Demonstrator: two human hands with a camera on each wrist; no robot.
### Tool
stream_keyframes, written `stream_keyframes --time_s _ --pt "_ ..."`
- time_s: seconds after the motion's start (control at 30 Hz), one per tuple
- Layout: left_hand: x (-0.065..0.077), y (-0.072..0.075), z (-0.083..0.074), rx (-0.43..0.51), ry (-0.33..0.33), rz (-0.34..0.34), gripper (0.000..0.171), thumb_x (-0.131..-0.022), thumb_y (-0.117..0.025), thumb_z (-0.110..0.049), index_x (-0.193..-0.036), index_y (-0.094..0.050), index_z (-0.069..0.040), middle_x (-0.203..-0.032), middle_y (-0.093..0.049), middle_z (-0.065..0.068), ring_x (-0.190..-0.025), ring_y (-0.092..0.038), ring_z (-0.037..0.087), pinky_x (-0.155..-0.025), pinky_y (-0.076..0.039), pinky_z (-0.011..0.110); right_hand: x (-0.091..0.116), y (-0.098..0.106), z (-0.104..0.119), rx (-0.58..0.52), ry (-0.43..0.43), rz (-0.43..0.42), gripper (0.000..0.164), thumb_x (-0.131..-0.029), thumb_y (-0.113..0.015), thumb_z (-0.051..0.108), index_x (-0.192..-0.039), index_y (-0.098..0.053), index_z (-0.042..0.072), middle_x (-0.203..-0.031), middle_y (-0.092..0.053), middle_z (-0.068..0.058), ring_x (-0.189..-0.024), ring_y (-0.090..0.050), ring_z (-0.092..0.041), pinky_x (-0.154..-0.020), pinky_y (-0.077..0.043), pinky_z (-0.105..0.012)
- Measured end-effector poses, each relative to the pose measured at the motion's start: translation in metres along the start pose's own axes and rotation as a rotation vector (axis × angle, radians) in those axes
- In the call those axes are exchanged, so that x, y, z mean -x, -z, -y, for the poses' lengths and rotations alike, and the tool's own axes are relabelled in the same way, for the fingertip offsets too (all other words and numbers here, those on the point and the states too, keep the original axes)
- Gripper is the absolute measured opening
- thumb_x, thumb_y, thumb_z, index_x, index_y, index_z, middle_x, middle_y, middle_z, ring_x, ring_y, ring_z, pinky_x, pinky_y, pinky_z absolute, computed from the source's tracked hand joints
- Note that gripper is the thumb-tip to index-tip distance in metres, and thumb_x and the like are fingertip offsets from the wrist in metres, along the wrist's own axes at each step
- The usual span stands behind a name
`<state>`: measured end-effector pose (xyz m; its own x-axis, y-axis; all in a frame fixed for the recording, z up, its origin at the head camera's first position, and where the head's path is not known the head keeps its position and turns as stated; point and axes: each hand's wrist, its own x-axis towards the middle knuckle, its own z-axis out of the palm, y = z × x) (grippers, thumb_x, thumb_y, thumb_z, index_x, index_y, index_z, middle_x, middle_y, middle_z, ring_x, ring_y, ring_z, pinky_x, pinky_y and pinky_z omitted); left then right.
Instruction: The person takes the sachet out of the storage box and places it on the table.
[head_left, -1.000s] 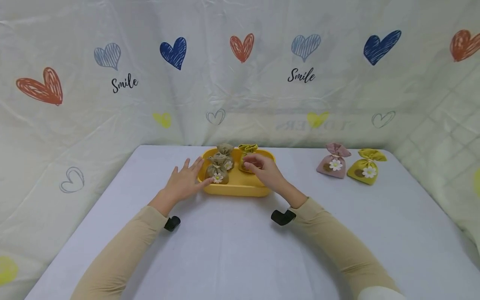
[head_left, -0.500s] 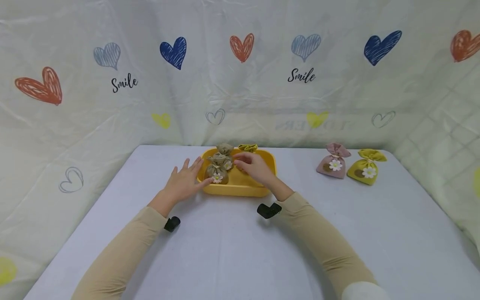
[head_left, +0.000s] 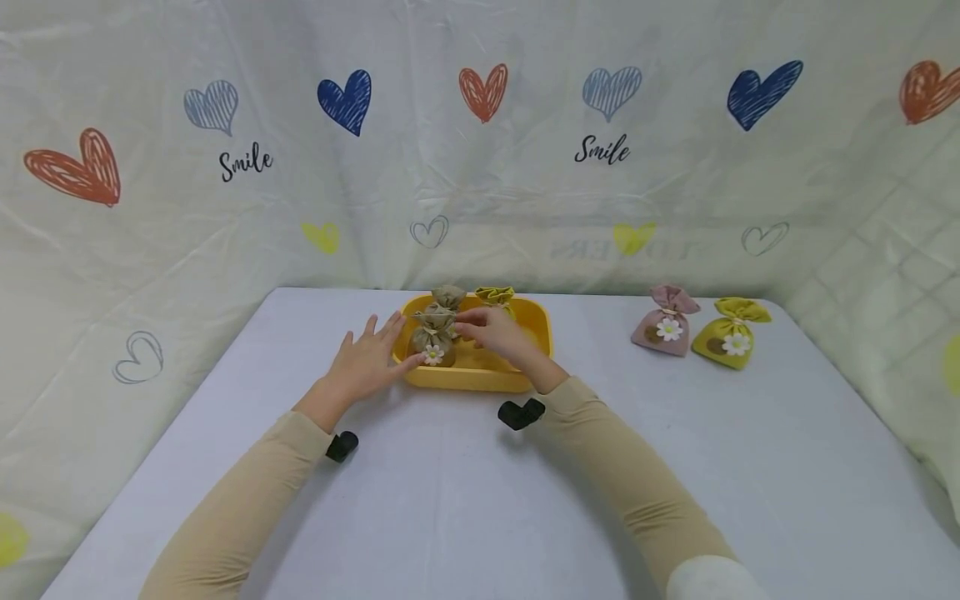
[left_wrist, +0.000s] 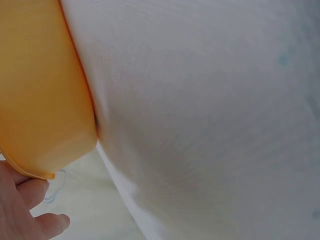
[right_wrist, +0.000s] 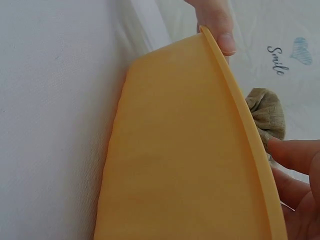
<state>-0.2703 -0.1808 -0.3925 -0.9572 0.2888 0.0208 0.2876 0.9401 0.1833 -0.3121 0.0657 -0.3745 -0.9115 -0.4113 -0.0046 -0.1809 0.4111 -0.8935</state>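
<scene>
A yellow tray [head_left: 468, 381] stands at the table's far edge. At its left lie two brown drawstring pouches, the front pouch [head_left: 431, 340] with a white flower and the rear pouch [head_left: 448, 295] partly hidden. Behind my right hand [head_left: 501, 336] shows the top of an olive-yellow pouch [head_left: 495, 295]. The fingertips of that hand are right beside the front pouch's neck; in the right wrist view, thumb and fingers are apart near a brown pouch [right_wrist: 270, 115]. My left hand [head_left: 363, 364] rests on the tray's left rim with fingers spread.
On the table's far right a pink pouch [head_left: 666, 322] and another yellow pouch [head_left: 732, 335] lie side by side, each with a white flower. Behind the table hangs a pale sheet [head_left: 540, 192] printed with hearts and words.
My right hand has moved left across the tray, from the olive-yellow pouch to the brown pouches. My left hand stays at the tray's left rim.
</scene>
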Motion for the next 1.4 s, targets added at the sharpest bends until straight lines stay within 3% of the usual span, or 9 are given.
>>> stream_keyframes --time_s 0.2,0.37,0.53,0.7,1.07,1.4 --pt "-0.001 0.001 -0.001 0.001 0.004 0.006 0.093 -0.100 -0.040 -0.071 -0.164 -0.020 -0.007 -0.170 -0.016 0.009 -0.153 -0.011 0.045 -0.116 -0.013 0.072 -0.002 -0.005 0.003 0.015 -0.016 0.003 0.041 -0.105 -0.061 0.022 -0.137 -0.062 -0.004 -0.127 -0.068 -0.018 -0.116 -0.065 -0.033 -0.093 -0.056 -0.038" --pt "-0.001 0.000 -0.001 -0.001 -0.001 0.005 0.093 -0.100 -0.041 -0.071 -0.164 -0.020 -0.006 -0.170 -0.016 0.010 -0.153 -0.012 0.046 -0.115 -0.014 0.072 -0.004 -0.009 0.007 0.029 -0.015 -0.037 0.035 -0.104 -0.063 0.022 -0.128 -0.069 -0.003 -0.119 -0.071 -0.015 -0.113 -0.065 -0.035 -0.091 -0.057 -0.038" --pt "0.001 0.001 -0.001 0.000 -0.001 0.000 0.092 -0.100 -0.043 -0.069 -0.164 -0.021 -0.006 -0.170 -0.017 0.009 -0.153 -0.013 0.046 -0.115 -0.014 0.072 -0.003 -0.015 0.012 0.003 0.014 -0.071 0.027 -0.105 -0.062 0.020 -0.115 -0.072 -0.002 -0.108 -0.070 -0.015 -0.107 -0.065 -0.037 -0.092 -0.056 -0.044" --pt "0.004 0.000 -0.002 0.001 -0.004 0.001 0.092 -0.100 -0.044 -0.068 -0.164 -0.021 -0.005 -0.170 -0.017 0.011 -0.152 -0.014 0.048 -0.114 -0.015 0.073 -0.001 -0.022 0.012 0.013 0.069 -0.090 0.022 -0.106 -0.059 0.017 -0.108 -0.072 -0.002 -0.106 -0.071 -0.014 -0.103 -0.069 -0.032 -0.091 -0.057 -0.042" --pt "0.004 0.004 -0.004 0.010 -0.005 0.003 0.090 -0.101 -0.044 -0.066 -0.164 -0.021 -0.006 -0.170 -0.016 0.009 -0.153 -0.013 0.046 -0.115 -0.013 0.072 0.001 -0.020 0.011 0.061 0.180 -0.192 0.021 -0.107 -0.058 0.015 -0.103 -0.072 -0.001 -0.100 -0.070 -0.013 -0.097 -0.069 -0.029 -0.086 -0.058 -0.036" --pt "0.004 0.004 -0.003 0.012 -0.007 -0.002 0.091 -0.101 -0.044 -0.067 -0.164 -0.021 -0.005 -0.170 -0.017 0.010 -0.153 -0.012 0.047 -0.115 -0.013 0.072 0.011 -0.015 0.010 0.051 0.204 -0.198 0.020 -0.106 -0.059 0.016 -0.103 -0.071 0.000 -0.099 -0.070 -0.012 -0.092 -0.067 -0.026 -0.085 -0.058 -0.037"
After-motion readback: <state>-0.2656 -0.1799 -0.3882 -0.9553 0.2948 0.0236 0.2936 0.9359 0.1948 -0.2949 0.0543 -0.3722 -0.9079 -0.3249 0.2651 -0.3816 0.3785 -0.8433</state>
